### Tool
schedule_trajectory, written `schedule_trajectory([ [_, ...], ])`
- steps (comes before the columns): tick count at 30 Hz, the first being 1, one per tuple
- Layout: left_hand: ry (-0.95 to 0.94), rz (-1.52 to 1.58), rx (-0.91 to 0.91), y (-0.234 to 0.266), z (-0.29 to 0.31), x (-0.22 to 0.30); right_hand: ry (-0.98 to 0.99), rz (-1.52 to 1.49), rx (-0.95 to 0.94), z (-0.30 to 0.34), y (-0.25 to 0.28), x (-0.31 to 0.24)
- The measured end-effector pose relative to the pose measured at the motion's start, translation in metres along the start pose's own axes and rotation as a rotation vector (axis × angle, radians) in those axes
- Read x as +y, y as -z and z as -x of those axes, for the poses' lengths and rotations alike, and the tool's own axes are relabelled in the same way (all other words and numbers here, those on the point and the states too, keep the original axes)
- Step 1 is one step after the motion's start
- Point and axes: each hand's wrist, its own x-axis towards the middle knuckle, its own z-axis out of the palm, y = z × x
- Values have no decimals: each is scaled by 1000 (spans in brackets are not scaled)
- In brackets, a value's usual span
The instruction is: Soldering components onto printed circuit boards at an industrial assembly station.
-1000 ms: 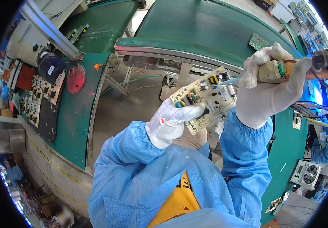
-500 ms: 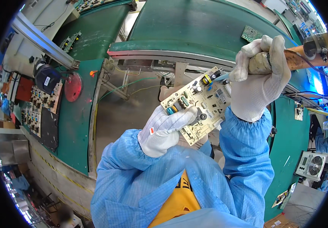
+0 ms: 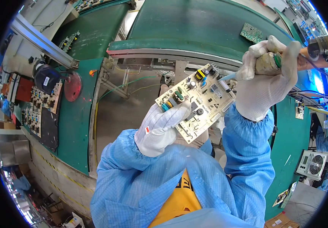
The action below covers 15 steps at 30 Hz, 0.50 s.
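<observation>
Conveyor (image 3: 186,26), left hand (image 3: 159,127) pinching circuit board (image 3: 205,102)

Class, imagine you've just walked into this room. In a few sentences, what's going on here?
Someone in a blue coat is working with white gloves on. The left hand holds a cream circuit board. The right hand grips a grey-brown lump; a pale blue tip extends from that hand to the board's edge, though contact is hard to judge. Beyond, a green board lies on a green belt.
</observation>
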Motion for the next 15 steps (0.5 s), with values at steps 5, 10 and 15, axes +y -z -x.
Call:
schedule_trajectory([
  [5,-943,-892,-322,11,2,-3,-208,-252,54,2,-1,-10],
  [10,-985,-909,-331,7,4,1,-430,-468,34,-1,5,-12],
  [15,-940,-892,-328,11,2,-4,-292,-266,78,-2,-4,-21],
])
